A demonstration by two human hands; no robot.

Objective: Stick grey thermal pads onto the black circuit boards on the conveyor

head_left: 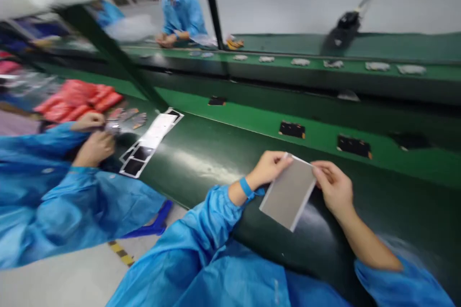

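Between my two hands hangs a flat grey sheet with white edges [288, 192], tilted above the dark green bench. My left hand [270, 168], with a blue band at its wrist, pinches the sheet's upper left corner between thumb and fingers. The upper right corner is gripped by the thumb and fingers of my right hand [333, 187]. Most of the sheet's face shows; only the corners are covered by fingers.
A co-worker's hands [95, 141] handle something small at left, near red bags [79, 98]. White-framed sheets with dark panels [144, 151] lie on the bench [201, 153]. Flat black pieces [291, 129] line the green strip beyond; pale items [300, 62] sit along a farther ledge.
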